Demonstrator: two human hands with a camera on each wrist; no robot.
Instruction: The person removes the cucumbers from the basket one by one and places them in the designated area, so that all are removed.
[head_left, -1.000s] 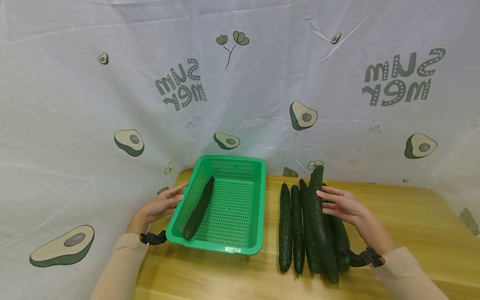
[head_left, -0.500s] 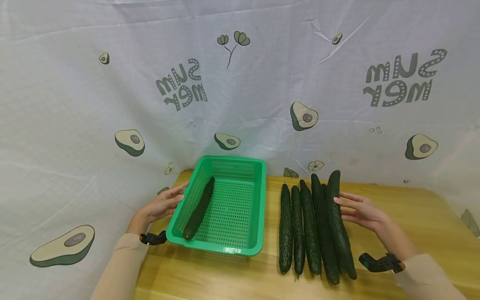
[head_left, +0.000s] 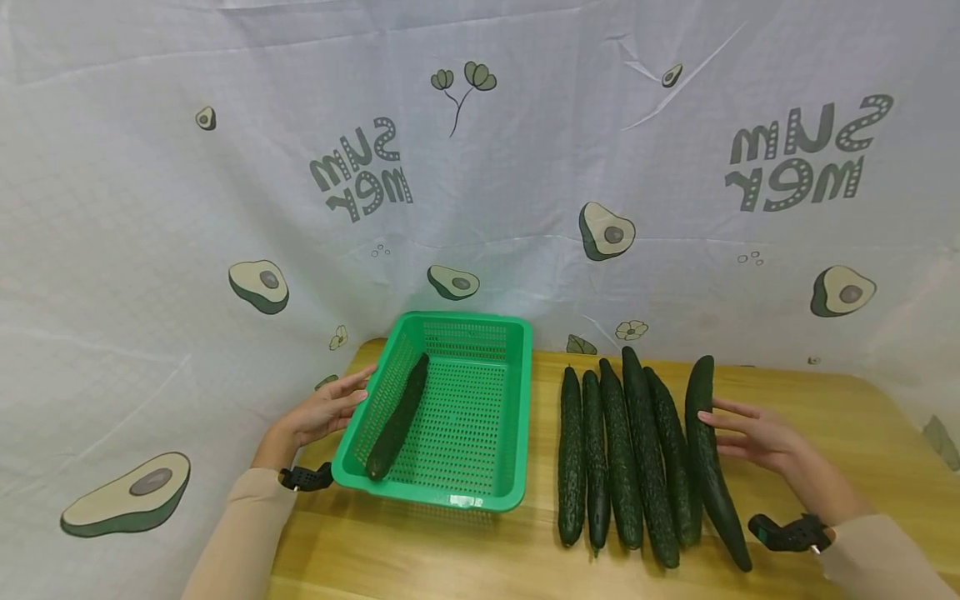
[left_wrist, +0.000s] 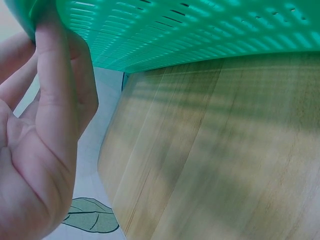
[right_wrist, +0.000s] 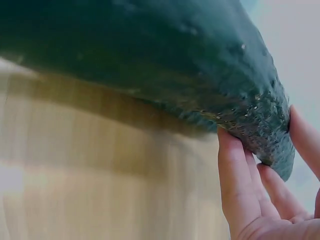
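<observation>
My left hand (head_left: pixel 324 410) holds the left rim of a green plastic basket (head_left: pixel 520 400). In the left wrist view its fingers (left_wrist: pixel 52 85) reach up to the basket's edge. Inside the basket a single dark green cucumber (head_left: pixel 399 421) lies along the left wall. On the right, my right hand (head_left: pixel 757 435) pinches another cucumber (head_left: pixel 708 450) between thumb and fingers near its upper half. The right wrist view shows that cucumber (right_wrist: pixel 235 85) close up, bumpy and raised from the wood at its far end. It stands apart from the row of cucumbers on its left.
Several cucumbers (head_left: pixel 620 458) lie side by side on the wooden table (head_left: pixel 832 417), right of the basket. A white printed cloth (head_left: pixel 525 167) hangs behind the table and along its left side.
My right hand has carried one cucumber from on top of the row to the right and turned it slightly, uncovering the cucumber below. The left hand and basket stay in place.
</observation>
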